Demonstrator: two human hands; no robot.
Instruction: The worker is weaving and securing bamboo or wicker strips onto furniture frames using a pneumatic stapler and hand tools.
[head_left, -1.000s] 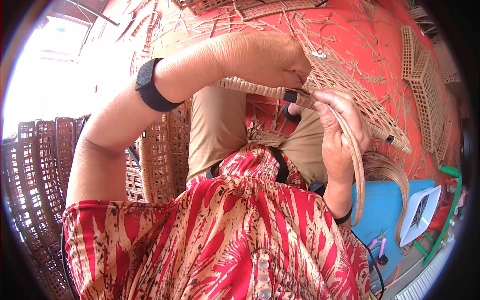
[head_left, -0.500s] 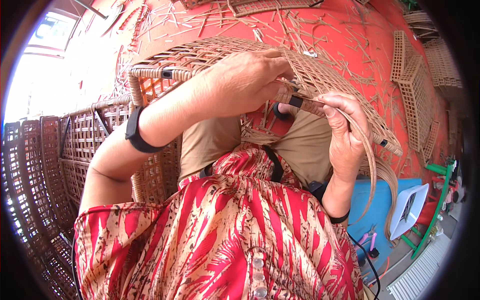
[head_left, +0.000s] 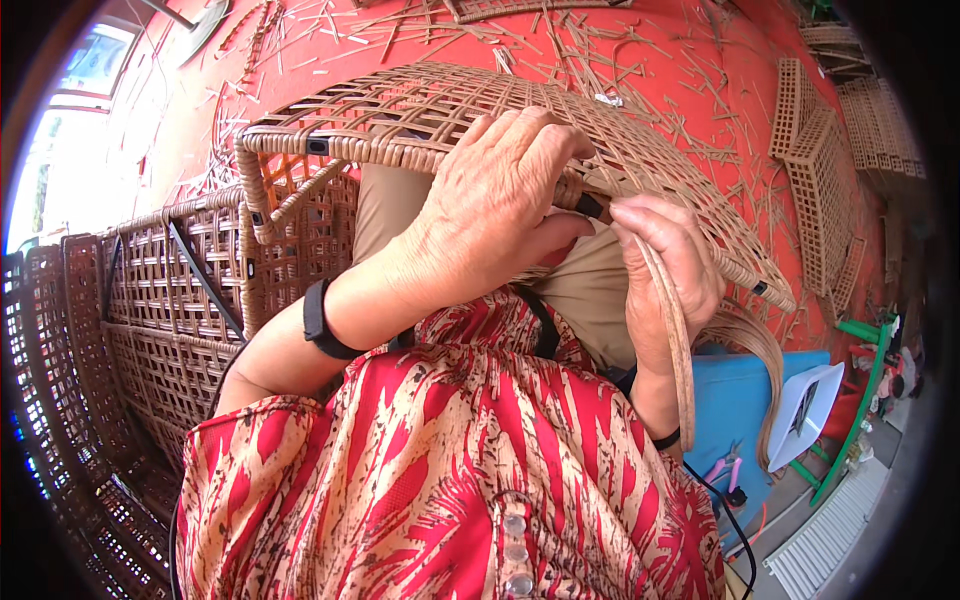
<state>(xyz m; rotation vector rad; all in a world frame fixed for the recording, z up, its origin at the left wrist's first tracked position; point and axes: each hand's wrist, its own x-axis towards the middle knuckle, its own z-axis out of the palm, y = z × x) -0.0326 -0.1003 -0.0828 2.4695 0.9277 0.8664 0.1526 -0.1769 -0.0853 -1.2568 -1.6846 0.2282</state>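
Across my lap lies a woven wicker panel with a rim wrapped in tan cane and short black sections left bare. My left hand hovers over the near rim, its thumb and curved fingers apart; some fingers are hidden behind the hand. Just right of it, a bare black part of the rim shows. My right hand pinches a long cane strand close to that spot. The strand loops down past my right wrist.
Brown woven baskets stand at my left. Cane scraps litter the red floor. To my right are a blue surface, pink-handled pliers, a white tray, a cane bundle and more woven panels.
My left hand has loosened from the rim, fingers and thumb now apart. My right hand has shifted slightly left and down, with the strand looping closer to my wrist.
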